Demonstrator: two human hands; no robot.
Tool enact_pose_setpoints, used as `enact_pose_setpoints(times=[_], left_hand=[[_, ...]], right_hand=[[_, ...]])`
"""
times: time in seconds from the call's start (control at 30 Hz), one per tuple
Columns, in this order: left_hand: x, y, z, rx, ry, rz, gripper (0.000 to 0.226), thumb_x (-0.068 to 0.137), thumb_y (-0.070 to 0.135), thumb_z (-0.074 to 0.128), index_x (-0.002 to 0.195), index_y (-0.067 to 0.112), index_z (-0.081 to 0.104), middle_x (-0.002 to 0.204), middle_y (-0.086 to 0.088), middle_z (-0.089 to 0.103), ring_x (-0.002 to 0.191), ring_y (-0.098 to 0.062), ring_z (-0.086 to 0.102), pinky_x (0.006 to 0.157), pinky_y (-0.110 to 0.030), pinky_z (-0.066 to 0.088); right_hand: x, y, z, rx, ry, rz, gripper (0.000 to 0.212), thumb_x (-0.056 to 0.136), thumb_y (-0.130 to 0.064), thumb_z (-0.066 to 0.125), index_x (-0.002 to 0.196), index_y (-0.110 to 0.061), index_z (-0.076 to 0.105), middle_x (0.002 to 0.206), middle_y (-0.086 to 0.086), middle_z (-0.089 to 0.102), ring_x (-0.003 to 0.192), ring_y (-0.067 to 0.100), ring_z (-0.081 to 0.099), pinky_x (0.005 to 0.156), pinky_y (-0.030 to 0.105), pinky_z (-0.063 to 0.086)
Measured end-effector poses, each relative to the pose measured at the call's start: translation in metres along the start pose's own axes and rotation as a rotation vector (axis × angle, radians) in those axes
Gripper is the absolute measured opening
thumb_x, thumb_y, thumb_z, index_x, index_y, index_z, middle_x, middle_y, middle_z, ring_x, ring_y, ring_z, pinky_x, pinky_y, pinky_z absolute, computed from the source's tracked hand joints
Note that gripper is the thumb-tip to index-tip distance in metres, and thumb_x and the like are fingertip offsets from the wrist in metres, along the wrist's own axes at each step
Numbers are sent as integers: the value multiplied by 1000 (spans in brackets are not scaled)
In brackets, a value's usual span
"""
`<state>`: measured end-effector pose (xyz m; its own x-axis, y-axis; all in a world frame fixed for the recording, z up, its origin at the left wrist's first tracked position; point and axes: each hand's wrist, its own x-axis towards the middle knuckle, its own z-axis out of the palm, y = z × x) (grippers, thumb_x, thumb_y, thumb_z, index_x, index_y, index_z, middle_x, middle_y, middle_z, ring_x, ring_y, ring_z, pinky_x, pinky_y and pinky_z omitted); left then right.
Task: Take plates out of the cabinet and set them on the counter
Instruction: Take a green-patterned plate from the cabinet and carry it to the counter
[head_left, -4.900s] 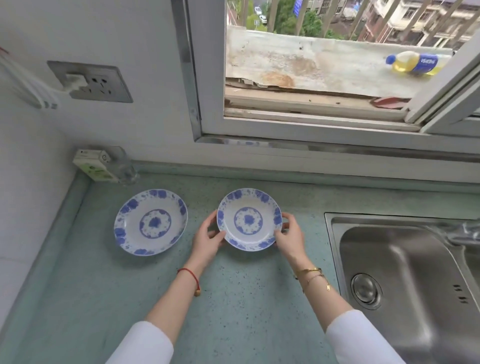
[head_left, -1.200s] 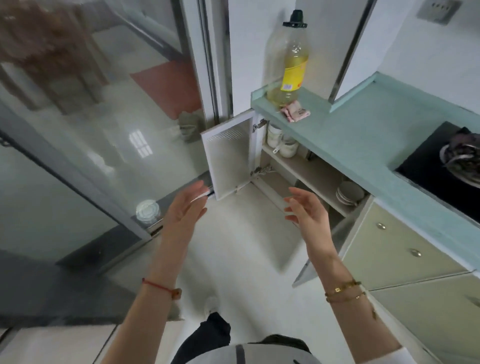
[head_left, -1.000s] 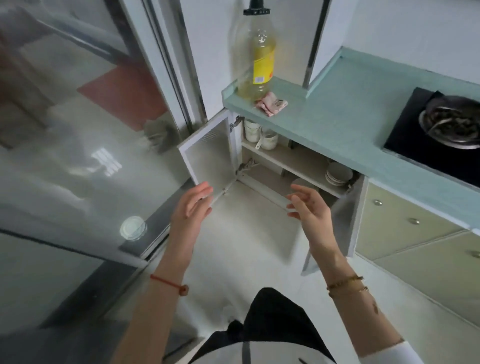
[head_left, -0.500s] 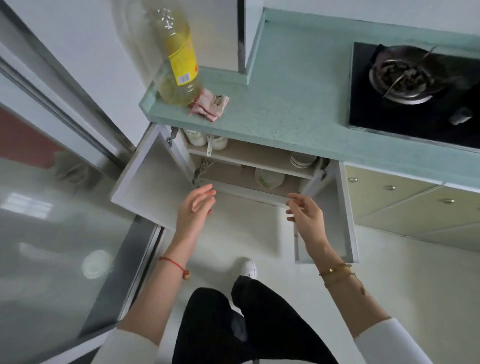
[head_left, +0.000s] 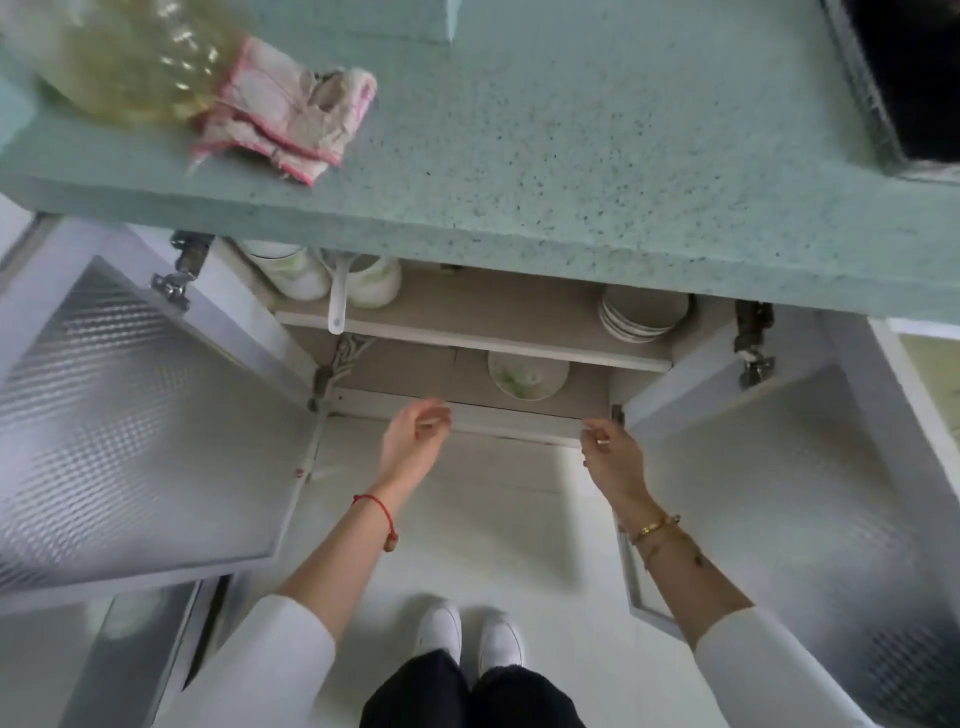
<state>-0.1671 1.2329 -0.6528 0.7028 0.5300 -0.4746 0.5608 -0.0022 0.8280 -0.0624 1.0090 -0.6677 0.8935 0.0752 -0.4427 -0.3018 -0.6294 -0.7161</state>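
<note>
Half a second ago the view took in the whole stove and the bottle's yellow label; now it looks straight down over the front edge of the tabletop (head_left: 597, 156), and both hands are closer to the cabinet (head_left: 467, 312). The cabinet's two doors stand wide open, the left door (head_left: 130, 415) and the right door (head_left: 779, 467) both cut off at the frame's sides. At the tabletop's far left corner the oil bottle (head_left: 119, 57) is blurred and cropped, so no writing can be read on it; a pink-edged cloth (head_left: 291, 114) lies touching it. The stove (head_left: 914, 78) shows only as a dark corner at the far right edge.

The stack of plates (head_left: 644, 317) sits at the right end of the upper shelf, its back half hidden under the tabletop's edge. A single bowl (head_left: 527, 376) rests on the lower shelf. Cups (head_left: 332, 280) stand at the shelf's left end, partly hidden.

The left hand (head_left: 413, 441) and right hand (head_left: 608, 457) are loosely curled with fingers apart, holding nothing, at the cabinet's lower front edge.
</note>
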Motion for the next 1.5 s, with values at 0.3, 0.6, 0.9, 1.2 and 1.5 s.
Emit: enact_pose_setpoints(times=[0.3,0.6,0.9,1.2,1.5], left_hand=[[220,-141,108,196,28,130,48,94,15,64,139,12,50,128,-12,64,88,-22,64,77,-27,52],[354,-204,185,366,52,303,63,92,27,67,146,7,44,139,-19,56,121,-34,60,103,-40,48],[397,-209,203,571,63,399,39,84,22,72,116,0,66,118,-21,70,111,-36,63,98,-38,43],[390,-216,201,261,54,381,39,71,4,79,110,7,75,99,-16,78,102,-34,69,90,-45,56],[356,-218,191,-281,-23,213,50,73,-22,66,115,5,67,92,-1,71,79,-6,70,67,-15,57]], right_hand=[[211,129,116,-163,130,-85,21,92,-9,57,106,3,67,100,22,71,95,34,65,69,26,36],[349,173,177,-345,212,-164,47,98,-25,53,128,11,50,133,27,55,125,35,51,104,36,35],[387,191,190,-205,263,-137,61,82,-20,75,123,14,46,124,30,59,120,38,55,87,36,41],[383,195,197,18,279,-73,47,78,-4,71,119,13,54,119,23,64,110,36,63,80,26,46],[356,198,198,348,195,-116,20,84,9,60,97,-5,52,107,22,65,93,27,61,93,51,52]])
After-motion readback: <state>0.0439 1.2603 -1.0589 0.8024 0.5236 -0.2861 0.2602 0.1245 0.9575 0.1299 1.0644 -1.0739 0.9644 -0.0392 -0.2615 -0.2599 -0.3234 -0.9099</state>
